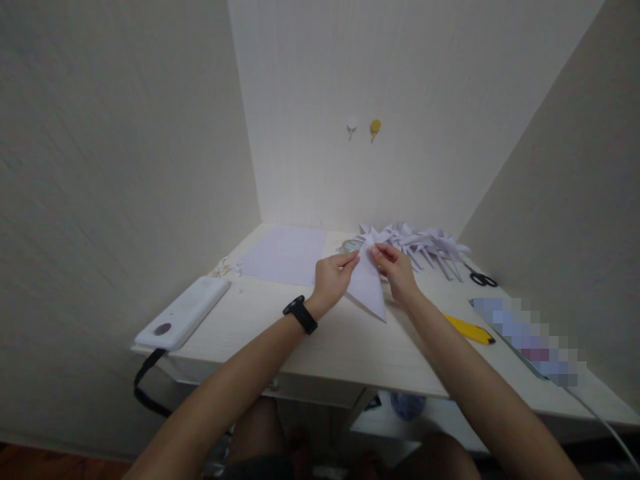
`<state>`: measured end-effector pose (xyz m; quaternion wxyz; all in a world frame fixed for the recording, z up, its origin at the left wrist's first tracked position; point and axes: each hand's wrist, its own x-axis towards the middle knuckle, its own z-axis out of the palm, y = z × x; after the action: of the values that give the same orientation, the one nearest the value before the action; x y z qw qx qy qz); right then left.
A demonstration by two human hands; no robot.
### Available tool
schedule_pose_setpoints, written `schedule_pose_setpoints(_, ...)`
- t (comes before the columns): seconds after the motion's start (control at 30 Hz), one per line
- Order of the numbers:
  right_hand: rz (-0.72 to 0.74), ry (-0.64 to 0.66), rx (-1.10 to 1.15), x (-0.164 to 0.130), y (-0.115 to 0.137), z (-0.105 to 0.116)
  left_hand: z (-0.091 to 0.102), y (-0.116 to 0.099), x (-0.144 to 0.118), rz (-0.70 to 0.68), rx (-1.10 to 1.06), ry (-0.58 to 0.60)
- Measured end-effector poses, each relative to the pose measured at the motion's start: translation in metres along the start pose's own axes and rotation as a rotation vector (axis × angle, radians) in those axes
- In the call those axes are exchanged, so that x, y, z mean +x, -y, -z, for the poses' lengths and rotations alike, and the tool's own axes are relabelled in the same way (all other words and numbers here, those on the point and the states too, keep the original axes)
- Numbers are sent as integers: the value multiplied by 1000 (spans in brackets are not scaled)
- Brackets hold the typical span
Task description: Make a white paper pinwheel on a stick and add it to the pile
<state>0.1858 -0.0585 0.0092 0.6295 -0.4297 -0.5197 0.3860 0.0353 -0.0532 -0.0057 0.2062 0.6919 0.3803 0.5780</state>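
Note:
A sheet of white paper, partly folded to a point at the top and loose at its lower corner, is held up over the desk. My left hand, with a black watch on its wrist, pinches the paper's left edge. On the other side, my right hand pinches it near the upper right. Right behind the hands lies a heap of folded white paper pieces. A small round clear object sits just behind the held paper, partly hidden.
Flat white paper lies at the back left, beside small white scraps. A white power bank rests at the left edge. Black-handled scissors, a yellow cutter and a blurred-out phone-like device with a cable are on the right.

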Motion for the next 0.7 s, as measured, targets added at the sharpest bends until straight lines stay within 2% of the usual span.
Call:
schedule_pose_setpoints(0.1,54,11,-43,18,17,-4,2,1,-1,-136,39,-41)
schedule_pose_setpoints(0.27,135,129,-47,42,46,-16,12,3,3,-311,120,-182)
schedule_pose_setpoints(0.43,199,245,-53,52,62,-26,21,8,10,-358,201,-285)
schedule_pose_setpoints(0.7,173,235,-12,55,58,-35,23,11,11,-382,198,-302)
